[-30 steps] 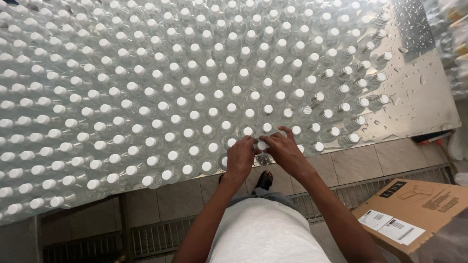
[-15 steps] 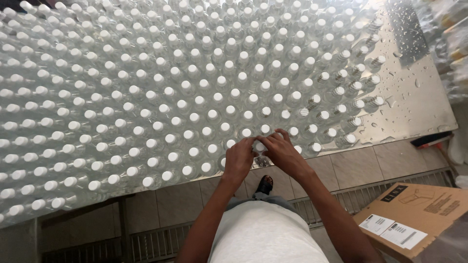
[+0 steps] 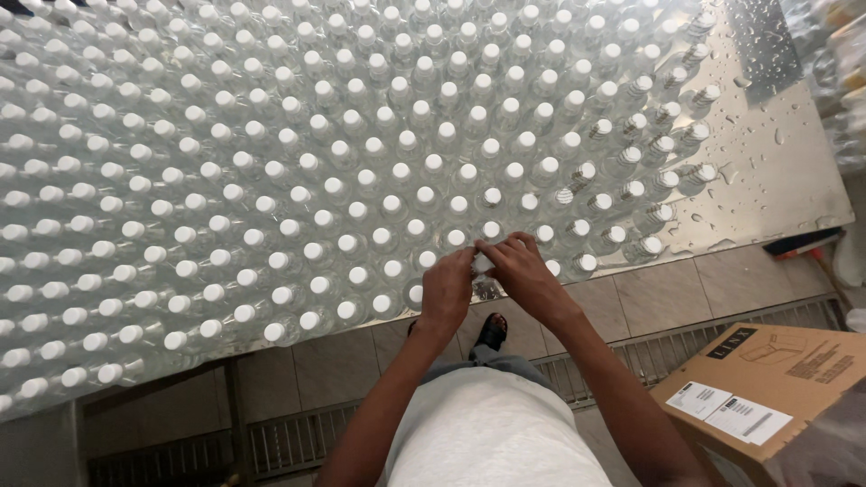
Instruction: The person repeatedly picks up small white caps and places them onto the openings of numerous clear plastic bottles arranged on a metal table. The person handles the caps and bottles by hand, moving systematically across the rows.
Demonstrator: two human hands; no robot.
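A steel table (image 3: 776, 180) is packed with several rows of clear bottles with white caps (image 3: 361, 180). At its near edge both my hands meet on one bottle (image 3: 483, 264) in the front row. My left hand (image 3: 448, 289) grips the bottle from the left side. My right hand (image 3: 520, 271) closes its fingers over the white cap. Most of that bottle is hidden beneath my hands.
The table's right end is bare wet metal with water drops (image 3: 767, 135). A brown cardboard box (image 3: 776, 379) with white labels sits on the floor at lower right. A floor drain grate (image 3: 298, 437) runs along the tiled floor under the table edge.
My hands stay on the same front-row bottle, with only small finger shifts at the cap. The view has drifted slightly.
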